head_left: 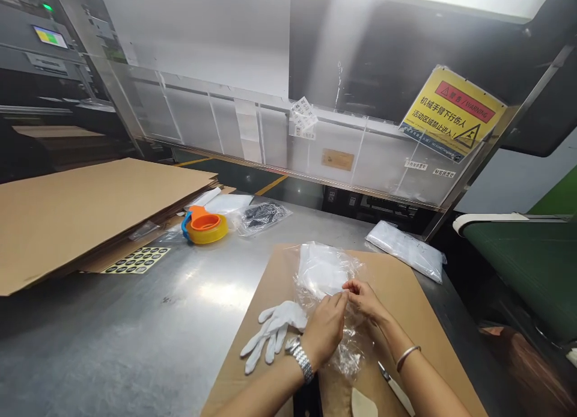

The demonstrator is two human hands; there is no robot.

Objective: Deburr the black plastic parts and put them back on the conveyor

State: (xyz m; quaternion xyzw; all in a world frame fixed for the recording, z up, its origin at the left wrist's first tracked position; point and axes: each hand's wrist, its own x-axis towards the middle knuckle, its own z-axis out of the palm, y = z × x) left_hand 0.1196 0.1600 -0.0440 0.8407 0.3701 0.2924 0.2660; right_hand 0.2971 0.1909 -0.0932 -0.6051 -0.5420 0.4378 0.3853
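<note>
White gloves lie left, tape roll far left; clear plastic bag is pinched by left hand and, seemingly, right hand.

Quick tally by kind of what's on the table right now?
Clear bag in both hands: 1
White gloves: 1 pair
Tape dispenser: 1
Sealed bags: 2
Sticker sheet: 1
Cardboard stack: 1
Total: 7

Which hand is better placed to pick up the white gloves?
Probably left. The left hand sits right beside the white fabric gloves; the right hand pinches the clear plastic bag farther away.
</note>
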